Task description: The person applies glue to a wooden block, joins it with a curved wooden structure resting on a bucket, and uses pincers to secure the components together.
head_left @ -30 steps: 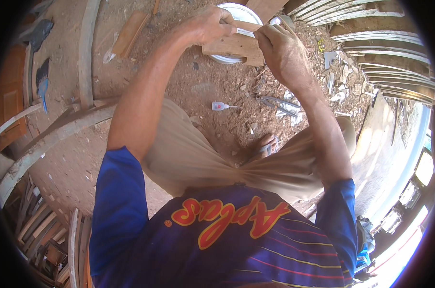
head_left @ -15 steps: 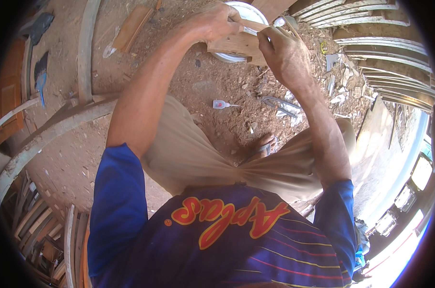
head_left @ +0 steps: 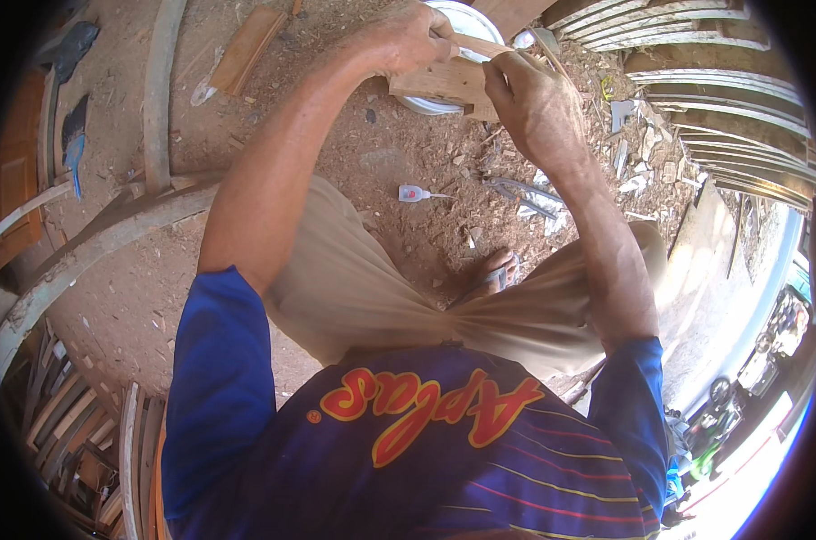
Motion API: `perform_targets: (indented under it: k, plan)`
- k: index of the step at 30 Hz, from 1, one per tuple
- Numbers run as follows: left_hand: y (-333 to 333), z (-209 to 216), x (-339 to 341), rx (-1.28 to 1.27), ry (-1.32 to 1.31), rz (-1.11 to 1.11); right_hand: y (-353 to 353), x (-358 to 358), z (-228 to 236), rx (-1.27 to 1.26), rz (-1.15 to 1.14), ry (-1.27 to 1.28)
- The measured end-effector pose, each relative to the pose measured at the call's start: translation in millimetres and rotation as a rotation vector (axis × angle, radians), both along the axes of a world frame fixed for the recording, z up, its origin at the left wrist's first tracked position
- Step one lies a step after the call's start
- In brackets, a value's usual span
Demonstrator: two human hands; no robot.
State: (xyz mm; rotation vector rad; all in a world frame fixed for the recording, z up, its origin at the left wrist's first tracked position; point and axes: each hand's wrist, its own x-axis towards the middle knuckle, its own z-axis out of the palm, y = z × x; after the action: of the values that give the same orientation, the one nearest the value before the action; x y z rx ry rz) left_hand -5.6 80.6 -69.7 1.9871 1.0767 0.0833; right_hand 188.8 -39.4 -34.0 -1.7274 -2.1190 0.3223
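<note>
My left hand (head_left: pixel 415 40) is closed, its fingers pinching one end of a thin wooden strip (head_left: pixel 480 45). The strip's other end is in the closed fingers of my right hand (head_left: pixel 536 106). Beneath the strip lies a thicker wooden board (head_left: pixel 437 85), its right part covered by my right hand. Under the board is a round white bucket (head_left: pixel 465 16), seen from above and partly hidden. On the ground below my hands lie a small white bottle with a thin nozzle (head_left: pixel 413 193) and a pair of pliers (head_left: pixel 523 193).
Wood chips and scraps litter the ground. A flat brown board (head_left: pixel 248 49) lies at the far left, near a curved wooden beam (head_left: pixel 158 99) and a blue-handled brush (head_left: pixel 76 162). Stacked wooden slats (head_left: pixel 723 99) stand at the right. My sandalled foot (head_left: pixel 500 268) is below the pliers.
My hands have barely moved, and the strip between them has shifted slightly. At the far right, a wheeled vehicle with some green has come into view outside.
</note>
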Motion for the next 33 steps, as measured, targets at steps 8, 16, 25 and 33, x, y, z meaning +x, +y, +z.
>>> perform_targets:
  k: [8,16,25,33]
  plan:
    - [-5,15,4,0.034,0.062,-0.003,-2,-11,-1,0.007,-0.032,-0.058]
    - [-15,24,-1,0.031,0.022,0.097,1,-13,-12,0.057,0.023,-0.078]
    - [-27,19,-14,0.060,-0.050,0.029,-13,-35,-18,0.003,-0.046,-0.043]
    - [-20,11,-14,0.104,-0.206,0.039,-12,-53,-21,-0.171,-0.237,0.330]
